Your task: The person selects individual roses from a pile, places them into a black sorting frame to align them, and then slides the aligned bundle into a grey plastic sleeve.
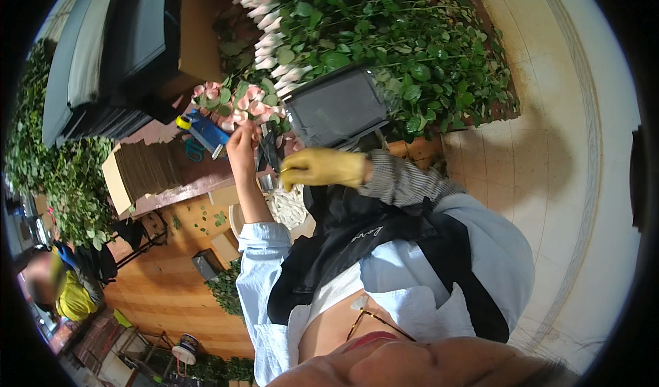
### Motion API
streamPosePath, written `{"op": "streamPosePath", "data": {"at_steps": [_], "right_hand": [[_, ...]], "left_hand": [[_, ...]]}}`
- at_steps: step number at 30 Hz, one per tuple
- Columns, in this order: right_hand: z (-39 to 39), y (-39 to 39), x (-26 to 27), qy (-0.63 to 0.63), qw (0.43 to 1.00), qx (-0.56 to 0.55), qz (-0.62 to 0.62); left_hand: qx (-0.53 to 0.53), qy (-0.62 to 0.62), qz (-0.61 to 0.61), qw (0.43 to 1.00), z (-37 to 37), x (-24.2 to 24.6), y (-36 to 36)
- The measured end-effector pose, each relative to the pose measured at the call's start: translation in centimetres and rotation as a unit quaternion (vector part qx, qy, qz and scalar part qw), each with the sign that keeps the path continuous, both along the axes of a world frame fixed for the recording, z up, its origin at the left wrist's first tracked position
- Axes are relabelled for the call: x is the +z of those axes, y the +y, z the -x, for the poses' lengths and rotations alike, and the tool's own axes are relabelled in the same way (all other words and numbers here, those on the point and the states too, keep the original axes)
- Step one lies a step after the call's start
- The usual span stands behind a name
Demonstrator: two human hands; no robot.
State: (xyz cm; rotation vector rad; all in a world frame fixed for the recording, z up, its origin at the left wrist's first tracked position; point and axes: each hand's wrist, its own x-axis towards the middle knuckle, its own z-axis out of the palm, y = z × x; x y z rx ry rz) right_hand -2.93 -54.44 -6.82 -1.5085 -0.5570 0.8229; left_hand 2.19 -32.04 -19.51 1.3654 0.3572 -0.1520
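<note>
My left hand (244, 139), bare, is raised with bent fingers close together beside loose pink petals (252, 101); whether it grips anything is unclear. My right hand (327, 168), in a yellow glove, is level, fingers curled and slightly blurred; its hold cannot be made out. Between the hands lies a dark object (269, 147), partly hidden. A dark tray (337, 109) with clear plastic at its edges stands beyond the glove. Below the hands is a container of small white pieces (288, 207). A blue tool with a yellow end (206, 132) lies left of the left hand.
Leafy stems (412, 52) with pale pink flower heads (267, 37) cover the table ahead. Dark stacked sheets (113, 42) and cardboard pieces (146, 171) stand left, near teal scissors handles (194, 150). Another person (77, 294) is at far left. A bucket (185, 348) stands behind.
</note>
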Motion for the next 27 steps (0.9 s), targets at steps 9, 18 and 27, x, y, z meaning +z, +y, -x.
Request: {"op": "streamPosePath", "data": {"at_steps": [9,18,27], "right_hand": [[0.8,-24.0,0.3,0.126,0.939,-0.315,-0.051],[4.1,-24.9,-6.7,0.193,0.913,-0.359,-0.029],[5.8,-24.2,-11.6,0.104,0.948,-0.300,-0.013]], "left_hand": [[-0.154,-0.409,-0.600,0.670,-10.0,10.0,-28.0],[-0.337,-0.278,-0.657,0.614,-7.6,6.6,-29.6],[-0.449,-0.183,-0.656,0.578,-1.7,8.1,-30.4]]}}
